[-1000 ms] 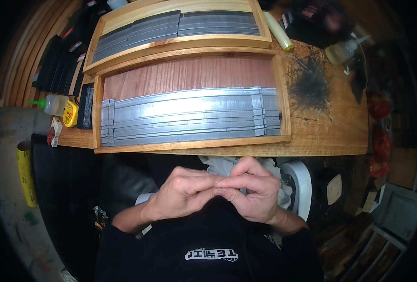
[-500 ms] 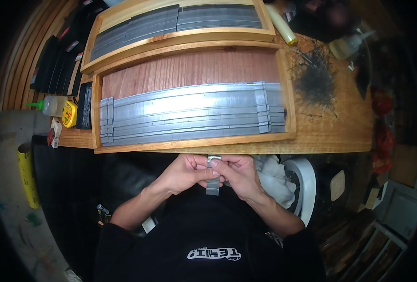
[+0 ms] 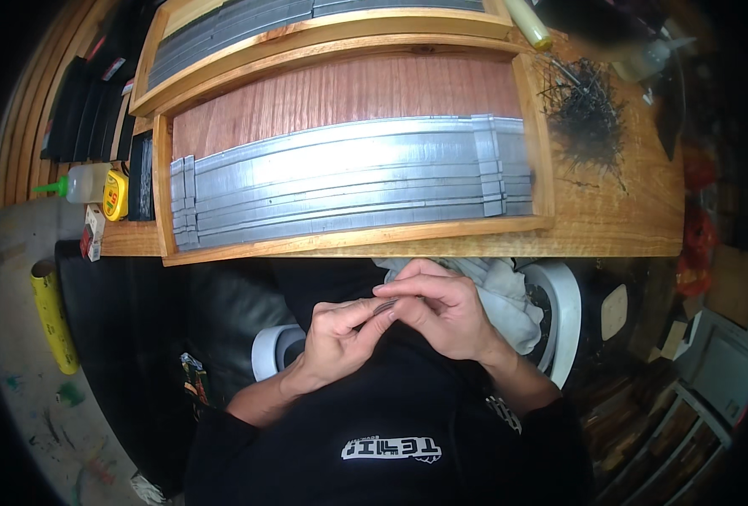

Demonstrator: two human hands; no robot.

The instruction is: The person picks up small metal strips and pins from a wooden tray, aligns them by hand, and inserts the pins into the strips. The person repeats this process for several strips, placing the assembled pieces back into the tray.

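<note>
Close in front of my body, below the table edge, both hands meet around a small stack of thin grey metal strips [image 3: 385, 306]. My left hand [image 3: 338, 339] is closed, pinching the stack between thumb and fingers; only a short piece shows. My right hand [image 3: 448, 316] curls over the other side, its thumb against the strips and its fingertips reaching over my left fingers. The strips' far ends are hidden by the hands. Beyond them, a wooden tray [image 3: 357, 237] holds rows of flat silver-grey metal strips [image 3: 323, 169] along its near half.
Behind stands a second wooden tray [image 3: 323, 38] of grey strips. At left are a yellow tape measure [image 3: 116, 196] and a green-tipped bottle [image 3: 87, 183]. A pile of dark thin wires or pins [image 3: 589, 114] lies at right. A white cloth [image 3: 504, 299] hangs beside a white chair arm [image 3: 564, 325].
The stack has turned from lying flat and upright in view to showing its thin edges. My hands have drawn slightly nearer my body, and the trays sit higher in the picture.
</note>
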